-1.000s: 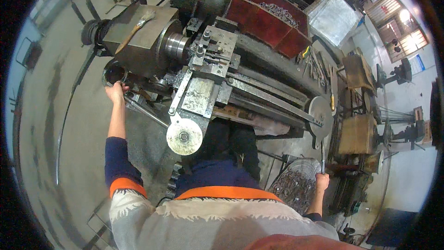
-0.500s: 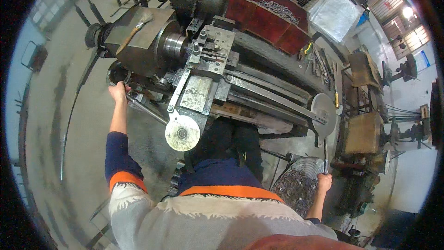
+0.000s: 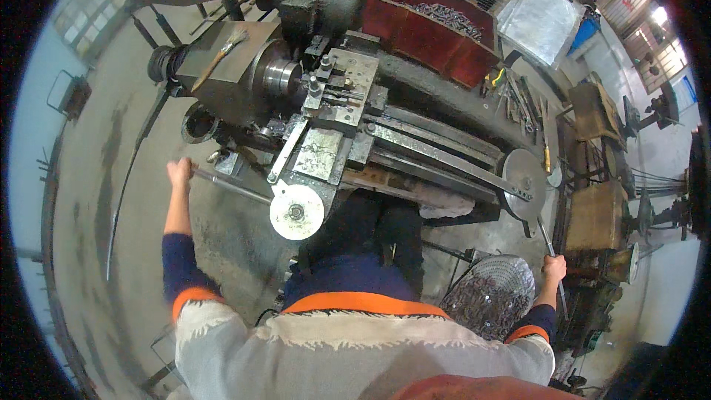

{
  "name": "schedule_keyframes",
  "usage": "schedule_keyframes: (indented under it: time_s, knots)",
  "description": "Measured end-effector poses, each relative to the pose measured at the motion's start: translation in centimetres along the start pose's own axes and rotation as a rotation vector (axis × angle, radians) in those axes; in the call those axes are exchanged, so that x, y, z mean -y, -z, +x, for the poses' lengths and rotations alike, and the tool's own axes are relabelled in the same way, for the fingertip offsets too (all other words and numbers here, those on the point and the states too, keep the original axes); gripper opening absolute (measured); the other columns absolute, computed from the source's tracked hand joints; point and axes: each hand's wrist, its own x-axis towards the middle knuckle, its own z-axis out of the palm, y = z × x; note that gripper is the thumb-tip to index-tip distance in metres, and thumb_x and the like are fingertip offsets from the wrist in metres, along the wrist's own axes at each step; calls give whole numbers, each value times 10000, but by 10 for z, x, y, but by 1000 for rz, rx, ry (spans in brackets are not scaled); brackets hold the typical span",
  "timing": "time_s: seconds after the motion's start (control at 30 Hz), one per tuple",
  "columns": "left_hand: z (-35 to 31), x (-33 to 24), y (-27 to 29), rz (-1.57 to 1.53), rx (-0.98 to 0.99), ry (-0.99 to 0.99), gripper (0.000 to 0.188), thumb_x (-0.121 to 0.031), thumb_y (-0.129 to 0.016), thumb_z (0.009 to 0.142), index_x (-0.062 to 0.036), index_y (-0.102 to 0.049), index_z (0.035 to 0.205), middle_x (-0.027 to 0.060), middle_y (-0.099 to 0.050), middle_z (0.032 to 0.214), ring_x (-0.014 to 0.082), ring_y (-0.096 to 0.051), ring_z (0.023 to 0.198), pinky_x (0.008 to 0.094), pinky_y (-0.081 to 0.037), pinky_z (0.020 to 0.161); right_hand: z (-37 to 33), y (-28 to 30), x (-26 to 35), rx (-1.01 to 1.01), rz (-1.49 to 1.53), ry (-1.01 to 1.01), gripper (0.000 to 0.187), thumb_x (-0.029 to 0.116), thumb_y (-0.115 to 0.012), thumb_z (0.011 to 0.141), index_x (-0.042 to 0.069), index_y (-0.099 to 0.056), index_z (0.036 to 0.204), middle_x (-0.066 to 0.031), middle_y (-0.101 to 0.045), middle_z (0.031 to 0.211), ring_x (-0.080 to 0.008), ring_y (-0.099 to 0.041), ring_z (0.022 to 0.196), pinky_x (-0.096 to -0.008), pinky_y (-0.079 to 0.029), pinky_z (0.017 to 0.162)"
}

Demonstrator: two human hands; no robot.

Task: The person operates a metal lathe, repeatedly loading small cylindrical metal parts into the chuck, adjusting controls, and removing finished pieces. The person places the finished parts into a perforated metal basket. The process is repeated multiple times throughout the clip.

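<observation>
My left hand is closed around the outer end of a metal lever. That lever runs to a pale round disc at the front of a small lathe. On the right, my right hand grips a thin steel handle, which hangs from a large grey disc at the end of the lathe's rails. Both arms are spread wide. A shiny metal chuck faces the tool block at the left end of the lathe.
A wooden-handled brush lies on the headstock cover. Behind the rails stands a red bin of metal parts, near scattered hand tools. A mesh basket of small dark pieces sits by my right arm. A motor is at the back.
My left hand has moved slightly down and left, with its lever turned. My right hand has swung right and a little up, tilting its handle outward. The view has shifted slightly.
</observation>
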Motion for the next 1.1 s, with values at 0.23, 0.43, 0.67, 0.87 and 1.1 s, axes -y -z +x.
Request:
schedule_keyframes:
  time_s: [0.23, 0.43, 0.67, 0.87, 1.1]
  knots:
    - [-130, 17, 78, -334, -412, 167, 186, 5, -502, 721, 98, -392, 838, 151, -530, 639, 223, -551, 521, 331, -497, 498, -78, 17, 20, 67, 25, -77, 404, 333, -516, 657, -15, -632, 827, -252, -618, 888, -401, -594, 868, -465, -460, 774]
    - [-128, 25, 69, -386, -430, 70, 102, 48, -452, 694, 99, -402, 768, 171, -531, 644, 250, -565, 519, 348, -523, 509, -138, 38, 48, 82, 81, -127, 394, 313, -499, 664, -30, -601, 827, -280, -606, 870, -441, -582, 856, -479, -458, 773]
    - [-116, 22, 59, -368, -467, 43, 70, 37, -440, 701, 77, -432, 757, 168, -535, 643, 260, -568, 513, 364, -525, 511, -146, 29, 51, 55, 141, -143, 427, 318, -488, 650, -54, -589, 834, -284, -605, 866, -440, -580, 861, -460, -456, 780]
    - [-111, 18, 55, -334, -441, 48, 72, 10, -441, 746, 54, -454, 691, 161, -535, 610, 257, -559, 491, 370, -518, 483, -146, 30, 48, 75, 146, -144, 414, 315, -486, 645, -50, -593, 809, -286, -604, 855, -432, -585, 851, -456, -459, 770]
    - [-135, 3, 67, -255, -398, 123, 106, -29, -494, 716, 46, -444, 773, 128, -524, 635, 222, -545, 485, 329, -467, 449, -122, 31, 46, 11, 50, -128, 367, 314, -507, 694, -37, -586, 762, -260, -604, 812, -430, -581, 808, -487, -458, 746]
